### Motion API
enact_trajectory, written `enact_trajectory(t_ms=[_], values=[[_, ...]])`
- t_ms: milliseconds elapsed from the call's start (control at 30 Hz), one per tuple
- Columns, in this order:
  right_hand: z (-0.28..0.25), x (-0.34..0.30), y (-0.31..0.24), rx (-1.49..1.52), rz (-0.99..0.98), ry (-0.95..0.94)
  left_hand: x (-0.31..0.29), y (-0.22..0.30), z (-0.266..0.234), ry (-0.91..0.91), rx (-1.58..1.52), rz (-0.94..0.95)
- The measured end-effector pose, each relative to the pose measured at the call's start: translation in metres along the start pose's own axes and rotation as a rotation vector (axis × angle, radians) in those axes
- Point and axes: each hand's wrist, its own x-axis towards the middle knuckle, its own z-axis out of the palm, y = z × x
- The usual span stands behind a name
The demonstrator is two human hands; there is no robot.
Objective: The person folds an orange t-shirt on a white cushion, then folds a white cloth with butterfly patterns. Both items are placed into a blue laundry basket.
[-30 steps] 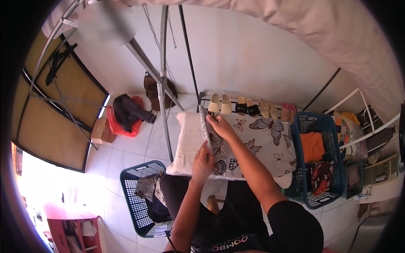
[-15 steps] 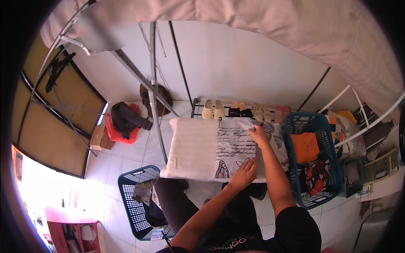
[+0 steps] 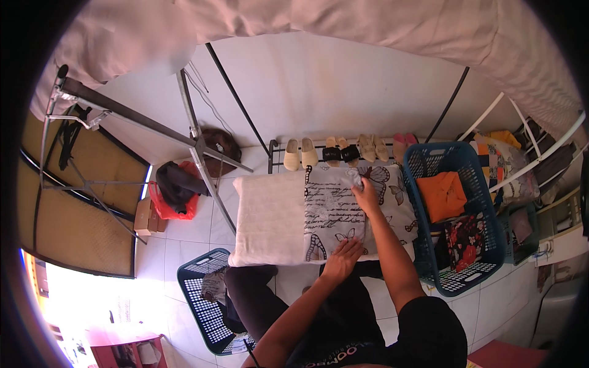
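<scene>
A white cloth printed with black script and butterflies [image 3: 331, 205] lies spread over the right part of a cream padded surface [image 3: 270, 218] in front of me. My left hand [image 3: 342, 260] rests flat on the cloth near its front edge, fingers stretched out together. Farther back, my right hand [image 3: 366, 195] has thumb and fingers closed on the cloth's upper layer, close to its far edge. A fold edge runs between the two hands. The fingertips of the right hand are partly hard to make out.
Right of the pad stands a blue basket [image 3: 454, 153] holding orange and floral clothes. Another basket [image 3: 187, 300] sits by my left leg. Several pairs of sandals line a rack [image 3: 279, 161] behind the pad. Metal frame bars [image 3: 129, 113] stand at left, with pinkish fabric [image 3: 368, 24] overhead.
The whole view has shifted and tilted a little. My left hand stays flat on the cloth, and my right hand stays near the far edge with only slight movement.
</scene>
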Motion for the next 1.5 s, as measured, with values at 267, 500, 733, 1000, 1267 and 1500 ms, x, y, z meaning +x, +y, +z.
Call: enact_trajectory(t_ms=[267, 500, 733, 1000, 1267, 1500], values=[[0.006, 0.077, -0.006, -0.009, -0.274, 0.060, 0.004, -0.002, 0.008, 0.001, -0.063, 0.014], [-0.011, 0.091, -0.015, -0.160, -0.176, -0.137, -0.001, -0.002, 0.014, -0.018, -0.064, -0.008], [-0.013, 0.053, -0.043, -0.470, -0.298, 0.047, 0.012, 0.002, -0.048, 0.327, -0.127, -0.421], [0.010, -0.092, -0.052, -0.530, -0.411, 0.062, 0.048, -0.132, -0.068, 0.420, -0.315, -0.849], [-0.012, -0.148, -0.026, -0.555, -0.318, 0.059, 0.083, -0.142, -0.085, 0.369, -0.542, -0.764], [-0.014, -0.199, -0.036, -0.453, -0.371, -0.050, 0.060, -0.137, -0.082, 0.444, -0.630, -0.929]])
